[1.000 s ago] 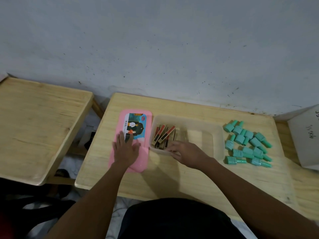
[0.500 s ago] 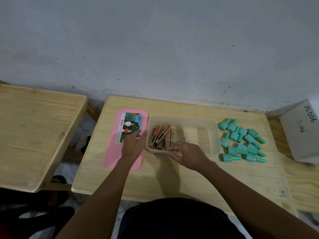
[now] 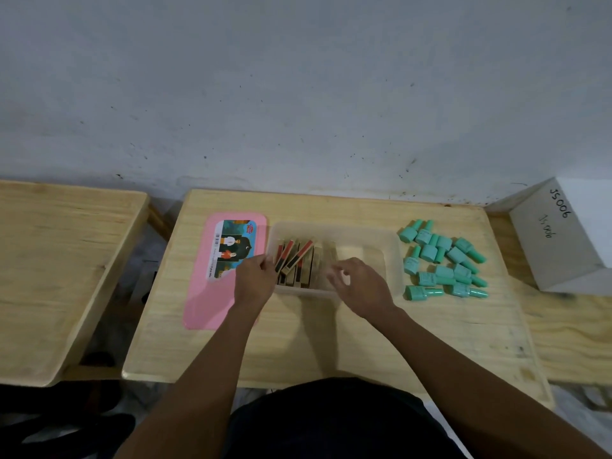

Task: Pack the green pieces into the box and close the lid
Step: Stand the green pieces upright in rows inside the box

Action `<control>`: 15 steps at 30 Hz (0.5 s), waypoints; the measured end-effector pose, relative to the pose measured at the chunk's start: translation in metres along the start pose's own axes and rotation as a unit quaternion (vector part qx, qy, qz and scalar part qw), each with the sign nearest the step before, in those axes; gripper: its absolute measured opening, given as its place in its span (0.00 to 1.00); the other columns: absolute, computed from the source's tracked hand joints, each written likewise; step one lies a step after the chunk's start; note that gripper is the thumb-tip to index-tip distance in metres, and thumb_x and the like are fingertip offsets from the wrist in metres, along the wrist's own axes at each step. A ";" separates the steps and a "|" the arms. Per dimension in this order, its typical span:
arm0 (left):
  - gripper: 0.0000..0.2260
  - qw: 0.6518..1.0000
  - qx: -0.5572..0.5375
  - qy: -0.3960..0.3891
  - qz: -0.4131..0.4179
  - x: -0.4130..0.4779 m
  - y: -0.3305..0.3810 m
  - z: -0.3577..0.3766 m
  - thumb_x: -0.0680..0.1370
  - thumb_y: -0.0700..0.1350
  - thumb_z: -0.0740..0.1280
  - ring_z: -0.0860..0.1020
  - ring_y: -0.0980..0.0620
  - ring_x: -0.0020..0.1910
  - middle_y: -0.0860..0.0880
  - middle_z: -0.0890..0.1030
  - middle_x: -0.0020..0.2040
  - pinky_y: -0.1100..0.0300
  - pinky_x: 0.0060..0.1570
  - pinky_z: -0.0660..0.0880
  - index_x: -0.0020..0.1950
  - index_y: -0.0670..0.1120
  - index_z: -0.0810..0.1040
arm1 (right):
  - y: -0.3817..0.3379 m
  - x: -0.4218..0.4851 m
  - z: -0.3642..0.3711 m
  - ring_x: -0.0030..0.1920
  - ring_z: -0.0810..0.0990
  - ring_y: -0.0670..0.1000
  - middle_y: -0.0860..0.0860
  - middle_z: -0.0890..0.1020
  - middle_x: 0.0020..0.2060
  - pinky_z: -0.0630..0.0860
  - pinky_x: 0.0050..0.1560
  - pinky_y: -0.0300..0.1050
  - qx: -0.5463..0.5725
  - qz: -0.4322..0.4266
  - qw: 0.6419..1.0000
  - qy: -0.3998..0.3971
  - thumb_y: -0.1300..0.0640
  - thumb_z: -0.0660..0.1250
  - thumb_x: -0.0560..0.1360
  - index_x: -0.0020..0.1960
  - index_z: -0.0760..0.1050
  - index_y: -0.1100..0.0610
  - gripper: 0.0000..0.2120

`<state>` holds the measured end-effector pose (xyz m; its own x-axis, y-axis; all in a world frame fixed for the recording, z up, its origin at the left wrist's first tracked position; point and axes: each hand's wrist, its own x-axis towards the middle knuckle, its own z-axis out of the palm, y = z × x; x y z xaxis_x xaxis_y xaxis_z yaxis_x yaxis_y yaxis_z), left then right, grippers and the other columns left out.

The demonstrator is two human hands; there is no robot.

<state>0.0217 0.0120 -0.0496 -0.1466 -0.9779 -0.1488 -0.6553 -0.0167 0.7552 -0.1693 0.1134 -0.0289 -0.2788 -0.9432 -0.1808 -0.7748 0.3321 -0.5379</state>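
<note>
A clear plastic box (image 3: 367, 228) stands mid-table, its right half bare. Its pink lid (image 3: 203, 303), with a picture label, lies flat just left of it. Several green bottle-shaped pieces (image 3: 443, 260) lie in a loose heap on the table to the right of the box. My left hand (image 3: 253, 284) is at the box's left wall, fingers curled on the rim. Hovering over the box's front edge, my right hand (image 3: 362, 286) has its fingers loosely apart and holds nothing.
Several brown, red and black flat sticks (image 3: 298, 260) fill the box's left half. A white carton (image 3: 563, 236) marked JS006 sits at the far right. A second wooden table (image 3: 59, 260) stands to the left across a gap. The wall runs right behind.
My left hand left the pink lid and went right to the box's left wall. My right hand lifted off the front rim and its fingers spread.
</note>
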 end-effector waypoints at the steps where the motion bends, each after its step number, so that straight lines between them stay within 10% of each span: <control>1: 0.18 1.000 -0.002 0.001 -0.003 0.000 0.000 0.001 0.81 0.42 0.60 0.72 0.49 0.28 0.42 0.75 0.28 0.60 0.29 0.68 0.32 0.37 0.74 | 0.004 0.005 -0.002 0.57 0.77 0.52 0.51 0.77 0.61 0.76 0.55 0.49 -0.005 0.052 0.999 -0.012 0.43 0.61 0.78 0.67 0.72 0.51 0.21; 5: 0.18 1.000 -0.010 0.004 -0.024 -0.001 0.004 0.001 0.81 0.42 0.60 0.73 0.48 0.29 0.41 0.75 0.29 0.60 0.29 0.68 0.31 0.38 0.72 | 0.001 0.027 -0.002 0.62 0.75 0.57 0.56 0.76 0.64 0.72 0.58 0.49 -0.006 0.124 0.984 -0.131 0.49 0.63 0.77 0.70 0.67 0.58 0.24; 15: 0.17 0.999 -0.013 0.011 -0.043 -0.002 0.006 0.002 0.80 0.40 0.60 0.73 0.48 0.31 0.42 0.73 0.29 0.61 0.31 0.69 0.33 0.35 0.74 | -0.006 0.043 0.006 0.57 0.78 0.53 0.49 0.79 0.60 0.76 0.54 0.47 -0.002 0.079 0.988 -0.134 0.58 0.63 0.76 0.67 0.71 0.49 0.20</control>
<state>0.0162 0.0139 -0.0459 -0.0739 -0.9771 -0.1998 -0.6452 -0.1059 0.7566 -0.1732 0.0712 -0.0380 -0.2367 -0.8477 -0.4748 -0.7354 0.4757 -0.4826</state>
